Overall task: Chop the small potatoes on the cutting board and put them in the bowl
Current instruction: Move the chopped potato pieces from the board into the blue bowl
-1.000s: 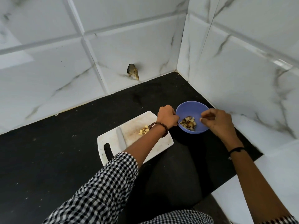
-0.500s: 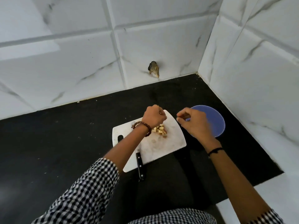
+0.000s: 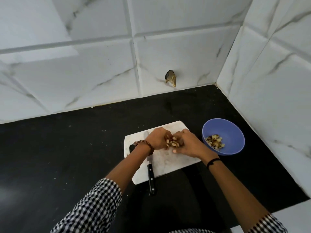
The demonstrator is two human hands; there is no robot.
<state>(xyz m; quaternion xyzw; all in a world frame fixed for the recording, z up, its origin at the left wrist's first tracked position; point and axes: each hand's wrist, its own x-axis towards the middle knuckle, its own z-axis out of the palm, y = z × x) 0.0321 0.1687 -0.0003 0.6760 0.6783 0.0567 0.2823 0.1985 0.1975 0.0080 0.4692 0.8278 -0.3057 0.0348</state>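
Potato pieces (image 3: 172,142) lie heaped on the cutting board (image 3: 168,164), gathered between both hands. Left hand (image 3: 157,139) and right hand (image 3: 188,145) curl their fingers round the heap from either side, knuckles up. A knife (image 3: 151,177) lies along the board's left part, its handle overhanging the black counter (image 3: 67,148). Just right of the board, a blue bowl (image 3: 235,132) holds more chopped potato (image 3: 214,142).

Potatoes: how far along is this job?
Done: some chopped pieces lie in the bowl, and the knife is set down on the board. In hand: the left hand and right hand gather a pile of pieces on the board. Left: moving that pile to the bowl.
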